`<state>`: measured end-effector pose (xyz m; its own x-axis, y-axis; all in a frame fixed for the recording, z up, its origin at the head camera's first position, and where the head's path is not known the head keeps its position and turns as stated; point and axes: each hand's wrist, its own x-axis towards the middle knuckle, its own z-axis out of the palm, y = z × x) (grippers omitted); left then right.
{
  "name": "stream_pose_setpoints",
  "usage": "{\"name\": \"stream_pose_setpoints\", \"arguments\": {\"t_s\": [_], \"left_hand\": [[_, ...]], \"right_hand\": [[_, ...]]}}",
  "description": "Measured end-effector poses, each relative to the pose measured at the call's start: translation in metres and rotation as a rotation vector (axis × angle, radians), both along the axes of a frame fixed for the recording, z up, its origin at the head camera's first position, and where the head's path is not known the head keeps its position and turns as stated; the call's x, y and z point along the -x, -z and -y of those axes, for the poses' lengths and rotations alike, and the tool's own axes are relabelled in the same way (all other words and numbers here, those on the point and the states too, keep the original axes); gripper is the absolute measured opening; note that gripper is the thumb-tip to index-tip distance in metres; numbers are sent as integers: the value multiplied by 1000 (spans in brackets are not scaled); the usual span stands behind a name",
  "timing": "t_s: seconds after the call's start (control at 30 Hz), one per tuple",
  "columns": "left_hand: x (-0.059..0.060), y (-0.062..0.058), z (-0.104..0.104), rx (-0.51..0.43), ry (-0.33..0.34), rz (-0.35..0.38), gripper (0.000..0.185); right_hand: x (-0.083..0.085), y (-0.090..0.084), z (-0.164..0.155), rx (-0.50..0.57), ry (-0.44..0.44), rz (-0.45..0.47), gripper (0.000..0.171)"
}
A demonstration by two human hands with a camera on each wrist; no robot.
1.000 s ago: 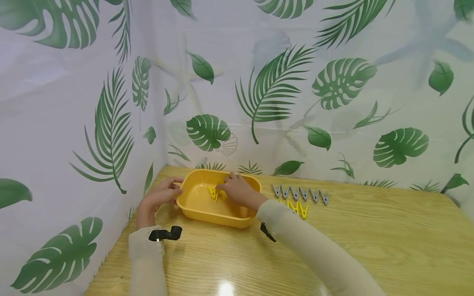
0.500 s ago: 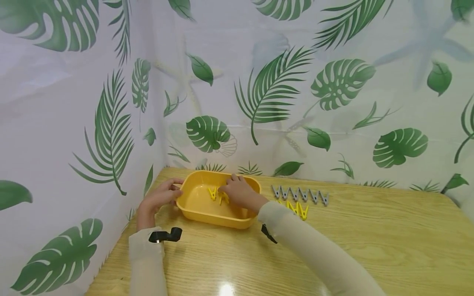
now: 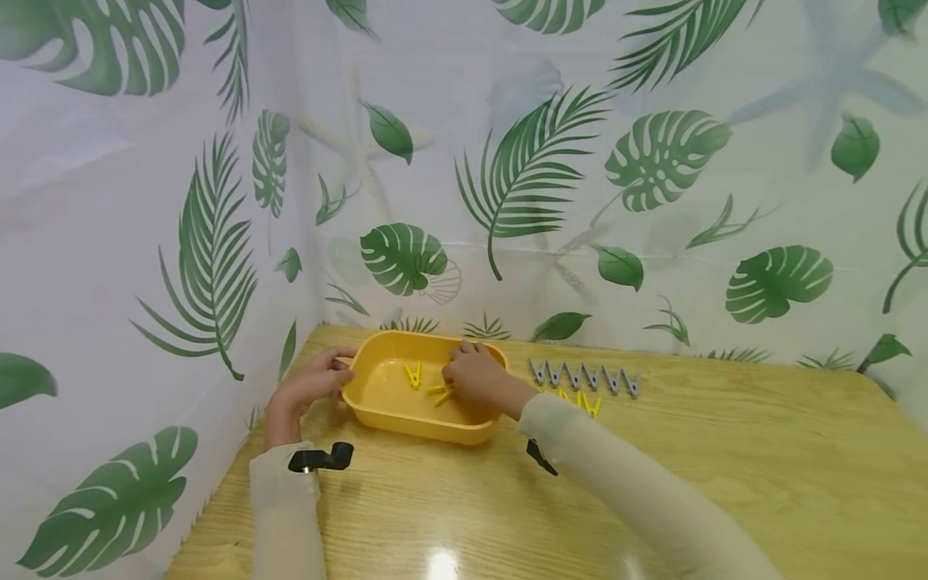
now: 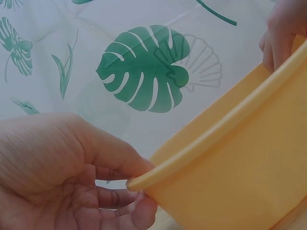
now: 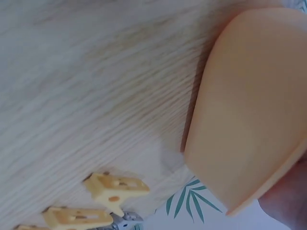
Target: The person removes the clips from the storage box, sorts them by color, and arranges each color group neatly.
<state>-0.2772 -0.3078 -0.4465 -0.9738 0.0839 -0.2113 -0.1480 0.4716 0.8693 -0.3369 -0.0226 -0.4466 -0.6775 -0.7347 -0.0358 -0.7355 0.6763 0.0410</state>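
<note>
My left hand (image 3: pixel 319 382) grips the left rim of a yellow plastic basin (image 3: pixel 391 415); in the left wrist view the thumb (image 4: pixel 122 155) lies over the rim, fingers beneath. Inside the basin, near its right side, my right hand (image 3: pixel 478 377) reaches down with curled fingers. A yellow clothespin (image 3: pixel 441 393) sticks out to the left of those fingers, apparently pinched; the fingertips are hidden. Another yellow clothespin (image 3: pixel 413 374) lies apart on the basin floor. The right wrist view shows mostly the basin's outer wall (image 5: pixel 249 96).
On the wooden table (image 3: pixel 725 451), right of the basin, stands a row of several grey clothespins (image 3: pixel 593 377). In front of it is a row of yellow clothespins (image 3: pixel 590 404), partly hidden by the right sleeve. A leaf-patterned sheet (image 3: pixel 544 282) hangs behind and at the left.
My right hand has shifted right within the basin. The yellow clothespin by its fingers has turned and moved away from the other one. My left hand keeps its hold on the rim.
</note>
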Motion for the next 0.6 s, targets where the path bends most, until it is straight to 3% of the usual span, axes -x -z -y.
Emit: {"name": "stream_pose_setpoints", "arguments": {"t_s": [0.1, 0.6], "left_hand": [[0, 0, 0, -16, 21, -7, 52], [-1, -1, 0, -26, 37, -12, 52]], "right_hand": [[-4, -7, -8, 10, -24, 9, 8], [-21, -39, -48, 105, -113, -71, 18]]}}
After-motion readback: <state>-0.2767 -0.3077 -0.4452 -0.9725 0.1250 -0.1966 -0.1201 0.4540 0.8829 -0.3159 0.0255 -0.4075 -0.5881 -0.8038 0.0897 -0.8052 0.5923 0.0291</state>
